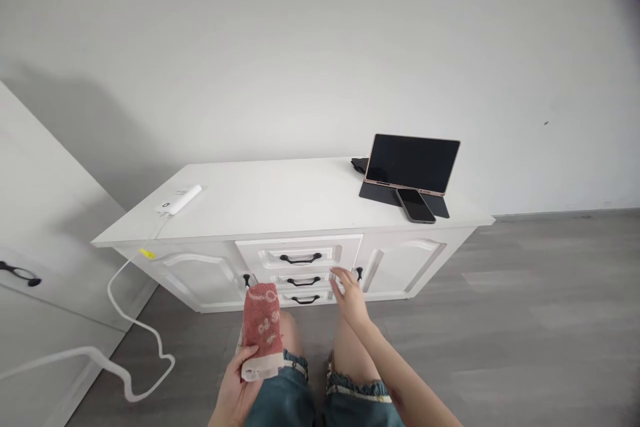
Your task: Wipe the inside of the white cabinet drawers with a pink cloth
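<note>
A small red towel [263, 323] with pale patterns and a white border is folded into a narrow rectangle. My left hand [240, 377] grips it near its lower end, with the thumb across the front. To the right, my right hand [349, 293] hovers apart from the towel, in front of the cabinet's drawers, its fingers apart and nothing in them. Both hands are above my knees, in front of a white cabinet [280, 213].
On the cabinet top stand a tablet-like screen [413, 163] on a dark stand and a phone [415, 205] leaning there. A white power bank [180, 200] lies at left. Its white cable [131, 307] hangs down to the left. Black handles [301, 258] jut from the drawers.
</note>
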`<state>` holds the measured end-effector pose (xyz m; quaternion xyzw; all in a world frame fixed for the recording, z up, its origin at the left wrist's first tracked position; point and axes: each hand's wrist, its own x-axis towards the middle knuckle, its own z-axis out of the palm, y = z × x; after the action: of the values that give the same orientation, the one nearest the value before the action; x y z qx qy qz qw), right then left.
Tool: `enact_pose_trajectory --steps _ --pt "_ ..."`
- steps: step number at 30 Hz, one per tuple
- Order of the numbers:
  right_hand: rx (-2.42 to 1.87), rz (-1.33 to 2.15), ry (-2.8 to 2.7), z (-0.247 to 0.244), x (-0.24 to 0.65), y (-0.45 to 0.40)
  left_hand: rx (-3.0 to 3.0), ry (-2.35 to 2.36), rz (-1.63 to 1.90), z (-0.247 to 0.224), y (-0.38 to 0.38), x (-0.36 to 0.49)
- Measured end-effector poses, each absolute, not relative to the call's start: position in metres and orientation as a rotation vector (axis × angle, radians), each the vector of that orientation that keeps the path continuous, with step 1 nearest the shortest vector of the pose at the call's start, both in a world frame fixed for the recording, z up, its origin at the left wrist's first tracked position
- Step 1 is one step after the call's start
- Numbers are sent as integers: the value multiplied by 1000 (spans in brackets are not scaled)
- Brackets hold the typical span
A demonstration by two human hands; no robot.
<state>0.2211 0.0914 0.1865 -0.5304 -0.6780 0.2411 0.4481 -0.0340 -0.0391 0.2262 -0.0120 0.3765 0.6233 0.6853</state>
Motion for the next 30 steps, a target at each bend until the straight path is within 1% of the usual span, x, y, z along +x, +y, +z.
enact_pose_trajectory --steps 1,3,5,8,13,20,24,30 --pt "-1243 518 -1806 195 199 107 -41 855 1409 227 -43 -34" --pt "-1243 420 -1998 207 162 128 -81 876 1425 228 -50 -35" --pt "-1234 422 -2078 210 140 136 -98 911 1447 228 -57 -36" --pt "-1260 423 -2107 204 130 135 -116 965 1469 226 -69 -40" --pt "-1324 396 -2079 196 133 106 -58 976 1551 233 -82 -47" --pt "-1306 483 -2052 200 141 40 164 1096 1499 263 -72 -51" --pt "-1319 560 -2063 204 144 15 272 1266 1462 277 -66 -49" --pt "-1382 627 -2121 212 147 -9 630 1461 1543 303 -54 -53"
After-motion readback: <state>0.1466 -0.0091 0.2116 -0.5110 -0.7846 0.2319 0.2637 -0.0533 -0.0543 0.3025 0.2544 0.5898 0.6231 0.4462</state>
